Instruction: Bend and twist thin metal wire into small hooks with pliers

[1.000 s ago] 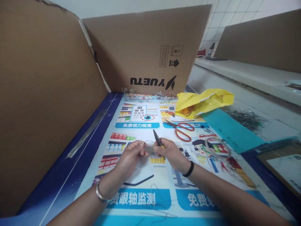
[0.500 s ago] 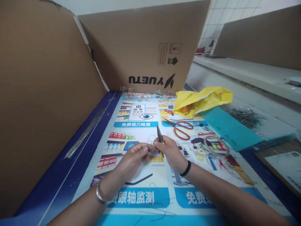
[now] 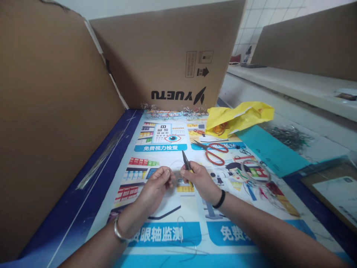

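My right hand is closed around a pair of pliers, whose dark pointed jaws face away from me and whose handle shows yellow. Beside it, my left hand pinches a thin wire. The wire arches up between the two hands; where its other end goes is hard to make out. The hands are a little apart above the printed sheet. Loose bent wires lie on the sheet nearer to me. Beyond my right hand rest scissors with red handles, their blades slightly apart.
Cardboard panels stand at the left and back. A yellow bag lies back right, near a teal sheet and a heap of wire pieces. A wire coil lies at right; tangled wires line the back.
My left hand has drawn slightly left, away from my right hand, widening the gap between them. The pliers' tip has shifted a little left. The whole view has moved slightly.
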Demonstrator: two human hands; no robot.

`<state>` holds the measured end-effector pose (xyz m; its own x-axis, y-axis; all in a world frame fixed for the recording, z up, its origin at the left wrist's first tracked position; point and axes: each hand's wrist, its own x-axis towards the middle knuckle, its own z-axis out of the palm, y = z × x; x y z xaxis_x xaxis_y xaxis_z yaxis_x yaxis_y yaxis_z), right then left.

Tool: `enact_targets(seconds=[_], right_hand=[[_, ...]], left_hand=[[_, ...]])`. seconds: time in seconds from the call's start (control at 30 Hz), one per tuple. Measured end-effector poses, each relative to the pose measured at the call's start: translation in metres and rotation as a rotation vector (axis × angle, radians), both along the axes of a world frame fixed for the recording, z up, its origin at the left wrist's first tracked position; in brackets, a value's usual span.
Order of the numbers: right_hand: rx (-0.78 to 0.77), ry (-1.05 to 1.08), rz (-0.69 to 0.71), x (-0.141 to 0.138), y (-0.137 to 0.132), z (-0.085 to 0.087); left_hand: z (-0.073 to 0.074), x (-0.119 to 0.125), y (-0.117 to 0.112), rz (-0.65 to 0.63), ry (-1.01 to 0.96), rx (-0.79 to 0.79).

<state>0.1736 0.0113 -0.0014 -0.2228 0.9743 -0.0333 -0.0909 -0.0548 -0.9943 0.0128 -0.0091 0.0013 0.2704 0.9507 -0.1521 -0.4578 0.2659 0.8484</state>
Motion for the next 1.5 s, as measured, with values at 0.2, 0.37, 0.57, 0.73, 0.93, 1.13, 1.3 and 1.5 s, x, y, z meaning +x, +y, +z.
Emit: enact_targets(seconds=[0.2, 0.37, 0.57, 0.73, 0.93, 1.13, 1.3, 1.5], right_hand=[[-0.004, 0.044, -0.007, 0.0021, 0.0008, 0.0005], [-0.013, 0.066, -0.014, 0.0036, 0.0027, -0.0035], [-0.011, 0.067, 0.004, 0.0042, 0.0033, -0.0053], [0.001, 0.052, 0.036, 0.0033, 0.0029, -0.0016], [0.006, -0.049, 0.094, 0.0034, 0.0027, 0.0005], [0.017, -0.133, 0.129, 0.0015, 0.0003, 0.0004], [0.029, -0.159, 0.148, -0.0004, -0.001, 0.0002], [0.032, -0.17, 0.138, 0.0014, -0.0001, 0.0002]], left_hand=[[0.0003, 0.0006, 0.0004, 0.044, -0.044, -0.024], [-0.0011, -0.0003, 0.0015, 0.034, -0.033, -0.016], [0.001, -0.0005, 0.0006, -0.019, 0.022, -0.013], [0.0018, 0.0007, -0.0013, -0.017, 0.119, 0.009], [0.0039, -0.0007, -0.0009, -0.003, 0.398, 0.062], [0.0043, -0.0012, -0.0012, 0.1, 0.647, 0.146], [0.0033, 0.0007, -0.0032, 0.188, 0.687, 0.154], [0.0037, -0.0017, -0.0005, 0.127, 0.678, 0.17]])
